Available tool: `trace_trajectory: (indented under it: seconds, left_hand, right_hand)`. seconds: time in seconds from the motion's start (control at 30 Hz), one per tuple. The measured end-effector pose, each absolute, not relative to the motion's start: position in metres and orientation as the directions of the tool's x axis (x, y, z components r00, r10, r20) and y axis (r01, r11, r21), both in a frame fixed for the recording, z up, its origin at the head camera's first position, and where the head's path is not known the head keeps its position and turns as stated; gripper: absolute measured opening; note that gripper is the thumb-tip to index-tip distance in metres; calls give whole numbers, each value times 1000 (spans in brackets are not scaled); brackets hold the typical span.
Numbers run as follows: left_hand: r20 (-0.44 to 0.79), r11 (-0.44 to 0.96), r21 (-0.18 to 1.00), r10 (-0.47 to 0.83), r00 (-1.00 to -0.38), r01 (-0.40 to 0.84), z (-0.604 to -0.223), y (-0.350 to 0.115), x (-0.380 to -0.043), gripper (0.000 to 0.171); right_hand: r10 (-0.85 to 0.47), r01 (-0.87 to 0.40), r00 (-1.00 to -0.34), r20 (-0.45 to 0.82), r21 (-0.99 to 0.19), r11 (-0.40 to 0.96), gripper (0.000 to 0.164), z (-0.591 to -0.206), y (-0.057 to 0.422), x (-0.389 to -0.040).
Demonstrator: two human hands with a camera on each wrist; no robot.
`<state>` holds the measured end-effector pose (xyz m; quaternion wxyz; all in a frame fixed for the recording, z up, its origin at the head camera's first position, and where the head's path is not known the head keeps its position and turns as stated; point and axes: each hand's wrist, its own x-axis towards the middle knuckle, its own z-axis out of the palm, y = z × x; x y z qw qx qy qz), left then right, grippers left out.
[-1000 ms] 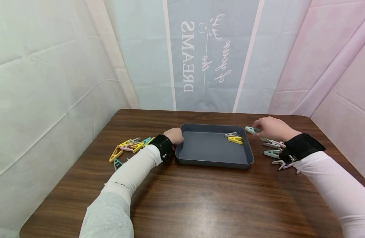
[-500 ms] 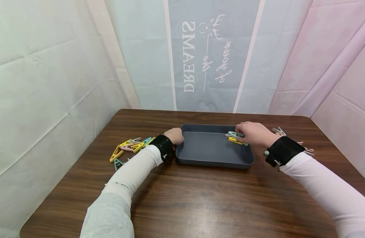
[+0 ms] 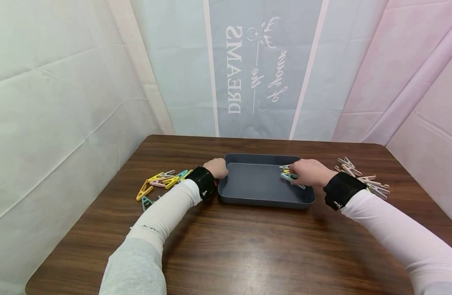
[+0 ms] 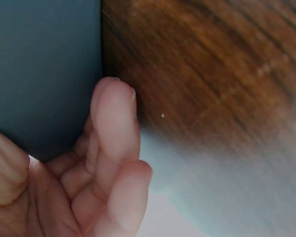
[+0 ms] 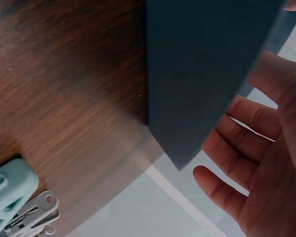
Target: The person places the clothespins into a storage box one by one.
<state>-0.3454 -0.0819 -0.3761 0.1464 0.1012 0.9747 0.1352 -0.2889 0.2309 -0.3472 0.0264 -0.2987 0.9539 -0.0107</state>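
Observation:
A dark grey rectangular tray (image 3: 253, 186) lies on the wooden table. My left hand (image 3: 216, 168) grips its left side, and the left wrist view has curled fingers (image 4: 116, 118) against the tray's outer wall (image 4: 44, 64). Over the tray's right end, my right hand (image 3: 310, 172) pinches a pale green clothespin (image 3: 287, 177) low inside. A grey clothespin (image 3: 283, 167) and part of a yellow one show beside the fingertips, partly covered by the hand. From the right wrist, the tray wall (image 5: 202, 74) hides the fingertips and the clothespin.
Left of the tray lies a pile of yellow, pink, blue and green clothespins (image 3: 170, 182), partly behind the left forearm. On the right, several pale clothespins (image 3: 375, 186) lie beyond the right wrist. Fabric hangings (image 3: 262, 82) stand behind the table.
My right hand has carried the pale green clothespin leftward from beside the tray, over its right rim, and down among the clothespins inside. The left hand has stayed on the tray's left side.

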Motion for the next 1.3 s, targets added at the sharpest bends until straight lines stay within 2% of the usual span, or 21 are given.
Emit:
trace_trajectory:
  seconds: [0.6, 0.93, 1.1, 1.3]
  left_hand:
    - [-251, 944, 291, 233, -940, 156, -377, -82, -346, 26]
    - [-253, 942, 294, 238, -938, 159, -376, -82, -344, 28]
    - [-258, 942, 293, 243, -935, 164, -374, -81, -340, 28]
    - [-243, 942, 287, 246, -938, 173, -374, -82, -344, 29]
  right_hand:
    - [-544, -545, -838, -28, 23, 838, 26, -355, 231, -290]
    - [-552, -552, -834, -6, 29, 834, 36, -358, 233, -289]
    - [-554, -554, -832, 34, 7, 832, 33, -353, 237, -287]
    - [-512, -522, -848, 141, -52, 851, 22, -328, 254, -288]
